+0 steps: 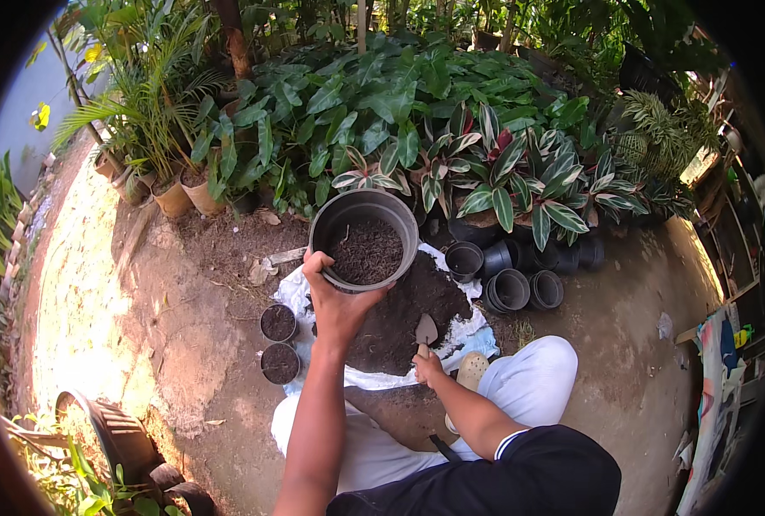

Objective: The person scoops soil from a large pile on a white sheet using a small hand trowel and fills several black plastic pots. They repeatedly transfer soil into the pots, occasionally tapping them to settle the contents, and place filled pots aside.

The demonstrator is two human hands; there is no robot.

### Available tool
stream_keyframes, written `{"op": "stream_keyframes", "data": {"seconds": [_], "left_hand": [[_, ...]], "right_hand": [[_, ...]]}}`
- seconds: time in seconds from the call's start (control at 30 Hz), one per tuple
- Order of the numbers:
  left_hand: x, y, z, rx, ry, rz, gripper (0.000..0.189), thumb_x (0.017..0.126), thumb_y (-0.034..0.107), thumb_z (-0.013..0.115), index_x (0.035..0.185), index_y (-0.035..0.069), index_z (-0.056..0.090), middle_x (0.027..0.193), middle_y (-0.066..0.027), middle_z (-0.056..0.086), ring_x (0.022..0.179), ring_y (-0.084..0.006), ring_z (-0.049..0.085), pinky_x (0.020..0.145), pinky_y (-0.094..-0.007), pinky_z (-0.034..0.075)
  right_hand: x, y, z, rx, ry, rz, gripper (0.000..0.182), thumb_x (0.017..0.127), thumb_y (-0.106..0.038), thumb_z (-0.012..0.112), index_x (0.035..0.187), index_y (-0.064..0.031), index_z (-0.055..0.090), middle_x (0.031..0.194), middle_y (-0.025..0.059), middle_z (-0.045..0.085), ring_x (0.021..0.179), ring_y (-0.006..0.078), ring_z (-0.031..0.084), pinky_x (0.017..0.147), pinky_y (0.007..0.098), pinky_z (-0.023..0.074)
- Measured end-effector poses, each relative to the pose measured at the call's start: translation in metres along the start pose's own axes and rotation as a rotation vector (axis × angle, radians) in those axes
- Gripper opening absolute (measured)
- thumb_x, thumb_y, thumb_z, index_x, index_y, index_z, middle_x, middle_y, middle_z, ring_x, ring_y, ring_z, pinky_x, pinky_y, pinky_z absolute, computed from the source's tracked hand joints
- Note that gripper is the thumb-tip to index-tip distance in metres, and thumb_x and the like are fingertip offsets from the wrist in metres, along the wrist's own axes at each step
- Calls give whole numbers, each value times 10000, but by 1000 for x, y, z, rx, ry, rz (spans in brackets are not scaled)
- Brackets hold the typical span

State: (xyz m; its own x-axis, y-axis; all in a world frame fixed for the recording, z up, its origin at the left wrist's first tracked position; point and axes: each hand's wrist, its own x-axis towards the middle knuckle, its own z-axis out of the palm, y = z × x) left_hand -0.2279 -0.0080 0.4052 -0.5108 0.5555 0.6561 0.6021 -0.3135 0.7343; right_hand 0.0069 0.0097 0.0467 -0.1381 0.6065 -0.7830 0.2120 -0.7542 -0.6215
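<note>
My left hand [338,308] grips the rim of a black plastic plant pot [364,287], raised and tilted so that its inside faces me. Dark soil [371,250] lies inside the pot. In my right hand [427,370] is the handle of a garden trowel [426,330], its blade resting at the right side of a soil heap [382,345]. That heap lies on a white plastic sheet [382,379]. Two small black pots filled with soil, a rear one [279,322] and a front one [280,364], stand at the sheet's left edge. The held pot hides part of the heap.
Several black pots [510,290], some nested, stand right of the sheet. Leafy potted plants [382,97] line the back, with striped-leaf plants [518,174] at their front. A large tipped pot [115,432] is at lower left. My shoe [473,369] is beside the sheet.
</note>
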Motion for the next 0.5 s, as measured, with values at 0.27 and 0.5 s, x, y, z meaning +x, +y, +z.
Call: {"op": "stream_keyframes", "data": {"seconds": [0.27,0.5], "left_hand": [[2,-25,-9,58,27,-140,957,565,146,986,1203,139,274,1174,-97,377,1094,-230,467,1002,-347,387],[5,-31,-2,14,13,-88,943,570,165,991,1188,127,280,1164,-103,385,1085,-238,480,993,-343,401]], "right_hand": [[-4,-21,-3,-21,-296,106,172,876,-148,651,943,-127,494,709,24,523,527,148,510,445,316,416],[-19,-80,-2,-14,-328,8,185,868,-143,664,978,-117,518,723,24,543,526,138,526,444,325,443]]}}
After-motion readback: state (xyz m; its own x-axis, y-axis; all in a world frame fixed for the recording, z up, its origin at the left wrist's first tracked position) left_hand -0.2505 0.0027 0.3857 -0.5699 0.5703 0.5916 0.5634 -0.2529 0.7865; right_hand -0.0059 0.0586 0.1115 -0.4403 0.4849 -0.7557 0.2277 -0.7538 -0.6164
